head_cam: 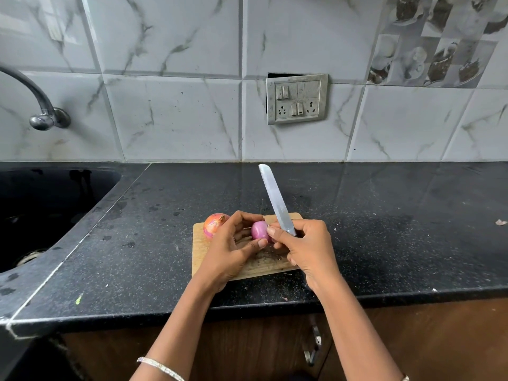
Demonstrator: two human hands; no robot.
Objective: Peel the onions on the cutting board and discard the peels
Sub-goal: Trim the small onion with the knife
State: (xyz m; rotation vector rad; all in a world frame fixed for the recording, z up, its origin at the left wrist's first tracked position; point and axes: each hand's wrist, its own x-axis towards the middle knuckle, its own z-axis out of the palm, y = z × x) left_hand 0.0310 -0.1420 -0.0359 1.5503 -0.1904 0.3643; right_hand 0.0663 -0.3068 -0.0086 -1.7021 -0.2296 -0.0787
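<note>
Purple and glossy, the small peeled-looking onion point(259, 230) sits at the centre of the frame, held just above the pale wooden cutting board point(200, 243). The left hand point(233, 248) wraps it from the left side of the frame, fingers point(247, 215) curled over its top and the thumb pressing from below. The right hand point(305, 248) comes in from the right, curled round the handle of a steel-bladed kitchen knife point(275, 199), its thumb laid against the onion's right face.

What the coming move turns on is how blade and bulb lie to each other. The knife's long axis runs up and slightly left toward the tiled wall, point away from the person, so its heel is the part just beside the onion's upper right; whether the edge touches the skin there I cannot tell. The onion lies between the two thumbs, nearer the left palm, so I judge the left hand would turn it while the right thumb and blade heel lift whatever skin remains.

A second onion, orange-brown and still in its papery skin point(215, 224), rests on the board's upper left corner, touching the back of the left hand's fingers. It looks not yet started.

Black speckled stone makes up the surface point(384, 243); a dark sink point(41, 215) fills the left of the frame. No bin for peels shows.
</note>
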